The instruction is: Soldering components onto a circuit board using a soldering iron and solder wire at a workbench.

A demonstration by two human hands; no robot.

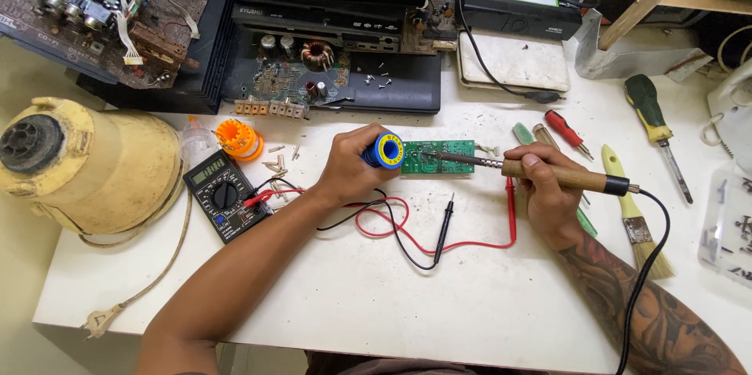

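Left hand [350,165]: gripping solder spool [386,151], at 9 o'clock of circuit board [439,157].
Right hand [548,191]: clasping soldering iron [540,172], tip touching board.

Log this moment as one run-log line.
left hand: holds blue-and-yellow solder spool | right hand: holds wooden-handled soldering iron, tip on small green circuit board | black multimeter: left, on white table

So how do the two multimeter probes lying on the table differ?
The black probe lies nearer the left hand and slants; the red probe lies almost straight up the table, its top end by the right hand. Both rest untouched on the white table, each on its own wire.
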